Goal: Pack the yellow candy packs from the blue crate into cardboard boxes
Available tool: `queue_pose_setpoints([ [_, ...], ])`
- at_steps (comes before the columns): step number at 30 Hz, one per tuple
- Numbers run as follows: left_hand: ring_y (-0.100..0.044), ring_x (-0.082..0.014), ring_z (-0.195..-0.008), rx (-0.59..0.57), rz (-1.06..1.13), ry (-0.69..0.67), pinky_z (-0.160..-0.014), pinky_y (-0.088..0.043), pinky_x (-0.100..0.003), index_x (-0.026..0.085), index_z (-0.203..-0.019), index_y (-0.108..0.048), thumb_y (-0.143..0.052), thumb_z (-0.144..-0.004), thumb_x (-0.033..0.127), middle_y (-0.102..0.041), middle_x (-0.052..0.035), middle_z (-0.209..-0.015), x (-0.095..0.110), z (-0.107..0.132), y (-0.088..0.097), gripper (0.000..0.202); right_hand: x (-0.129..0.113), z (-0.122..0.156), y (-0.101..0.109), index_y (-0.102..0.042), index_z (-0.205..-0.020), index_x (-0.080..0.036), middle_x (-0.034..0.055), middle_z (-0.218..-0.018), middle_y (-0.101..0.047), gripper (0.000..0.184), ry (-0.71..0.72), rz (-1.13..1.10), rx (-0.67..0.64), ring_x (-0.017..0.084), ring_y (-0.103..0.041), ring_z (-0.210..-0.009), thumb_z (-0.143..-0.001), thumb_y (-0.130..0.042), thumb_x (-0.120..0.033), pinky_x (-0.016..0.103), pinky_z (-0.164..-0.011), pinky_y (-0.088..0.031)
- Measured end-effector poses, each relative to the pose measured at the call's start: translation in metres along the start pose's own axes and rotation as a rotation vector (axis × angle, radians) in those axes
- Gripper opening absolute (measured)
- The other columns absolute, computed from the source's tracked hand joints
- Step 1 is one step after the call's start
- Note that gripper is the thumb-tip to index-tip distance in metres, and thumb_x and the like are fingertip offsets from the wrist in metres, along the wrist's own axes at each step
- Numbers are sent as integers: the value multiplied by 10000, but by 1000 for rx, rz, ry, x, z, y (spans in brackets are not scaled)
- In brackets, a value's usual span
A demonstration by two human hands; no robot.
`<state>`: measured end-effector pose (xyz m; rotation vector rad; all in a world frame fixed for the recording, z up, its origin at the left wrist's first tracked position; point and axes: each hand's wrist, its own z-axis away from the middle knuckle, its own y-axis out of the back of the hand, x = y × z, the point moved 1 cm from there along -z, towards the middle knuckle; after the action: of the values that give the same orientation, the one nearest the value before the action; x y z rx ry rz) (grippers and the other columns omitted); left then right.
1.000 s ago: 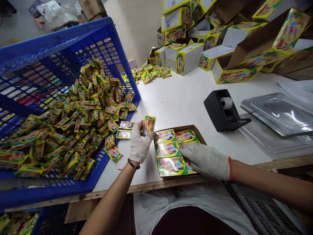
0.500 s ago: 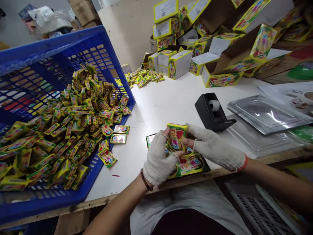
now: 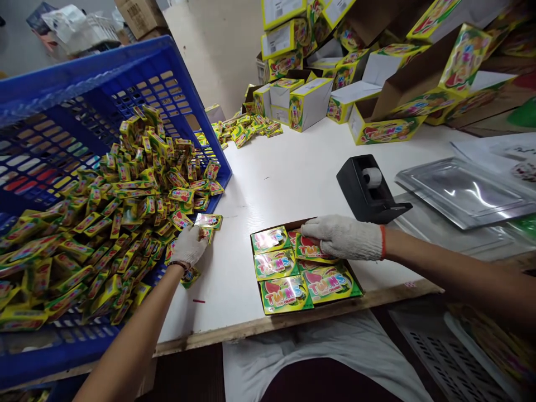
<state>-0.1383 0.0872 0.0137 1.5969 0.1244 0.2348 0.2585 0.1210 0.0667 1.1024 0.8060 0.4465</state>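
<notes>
My right hand, in a white knitted glove with bare fingertips, is closed on a yellow-green candy packet marked TWINS. That packet lies tilted over the upper right of a shallow display box, where several like packets lie flat in rows. At the blue crate's mouth, my left hand, gloved the same way, has its fingers on a small packet. Its fingertips are partly hidden. Another packet lies just beyond it on the table.
The tipped blue crate spills a heap of packets on the left. A black tape dispenser stands right of the box, beside clear plastic trays. Open cartons and loose packets are at the back.
My left hand has left the packet both hands held and moved left to the packets by the crate. My right hand has lowered its packet onto the box, whose rows now show.
</notes>
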Motion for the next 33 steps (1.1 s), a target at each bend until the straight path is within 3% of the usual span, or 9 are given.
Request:
queue_pose_setpoints([
  [4, -568, -272, -1137, -98, -36, -93, -970, -464, -314, 227, -1073, -632, -687, -744, 395, -568, -86, -1199, -7, -2, -2, 373, 5, -3, 7, -694, -1069, -184, 93, -1057, -695, 414, 11, -51, -66, 233, -632, -922, -725, -486, -86, 298, -757, -447],
  [7, -517, -304, -1227, -131, -65, -97, -1017, -437, -340, 222, -1147, -609, -704, -706, 286, -532, -110, -1284, -8, -1, -2, 456, -4, -4, -2, -698, -939, -182, 78, -945, -689, 309, 40, -11, -130, 207, -617, -805, -726, -500, -79, 288, -685, -427],
  [11, -547, -368, -1153, -106, -92, -1, -959, -462, -445, 195, -1027, -613, -649, -744, 263, -560, -153, -1181, -5, 3, 0, 294, -16, -3, -24, -678, -1026, -150, 113, -1017, -682, 279, 77, 92, 34, 218, -612, -866, -806, -514, -100, 305, -741, -426],
  [14, -563, -358, -1125, -63, -60, 42, -942, -468, -444, 201, -956, -594, -691, -724, 310, -571, -138, -1140, 6, 6, 1, 274, -17, -5, -39, -664, -1075, -132, 143, -1046, -675, 261, 32, 236, 125, 252, -617, -899, -872, -500, -119, 345, -758, -426],
  [19, -643, -228, -983, -3, 127, -1, -856, -518, -332, 196, -1106, -536, -696, -788, 339, -644, -74, -1058, 50, 18, 8, 383, -15, -12, -53, -634, -1156, -134, 168, -1075, -667, 264, -11, 357, 254, 284, -620, -922, -922, -521, -182, 368, -745, -423],
  [23, -647, -193, -960, 90, 474, -268, -861, -533, -321, 208, -1170, -524, -716, -797, 353, -656, -51, -1075, 103, 47, 29, 444, -17, -6, -54, -650, -1086, -136, 134, -992, -690, 217, 52, 374, 308, 255, -627, -868, -945, -495, -194, 353, -746, -407],
  [26, -642, -205, -957, 93, 600, -392, -856, -541, -337, 203, -1187, -540, -714, -799, 364, -651, -61, -1058, 135, 72, 45, 454, -20, -2, -52, -654, -1092, -137, 131, -1006, -705, 222, 90, 341, 311, 260, -638, -900, -943, -509, -216, 354, -766, -413],
  [30, -637, -222, -1005, 69, 604, -461, -884, -543, -353, 221, -1222, -541, -734, -760, 280, -640, -65, -1096, 158, 89, 56, 503, -22, -6, -49, -655, -1106, -125, 143, -986, -715, 243, -28, 353, 208, 273, -659, -881, -914, -508, -151, 358, -727, -418],
  [33, -627, -237, -1045, 80, 589, -486, -924, -533, -380, 235, -1225, -547, -758, -735, 267, -637, -65, -1120, 162, 92, 56, 534, -22, -9, -51, -660, -1082, -136, 139, -989, -717, 241, -9, 361, 193, 263, -661, -874, -918, -485, -140, 354, -732, -424],
])
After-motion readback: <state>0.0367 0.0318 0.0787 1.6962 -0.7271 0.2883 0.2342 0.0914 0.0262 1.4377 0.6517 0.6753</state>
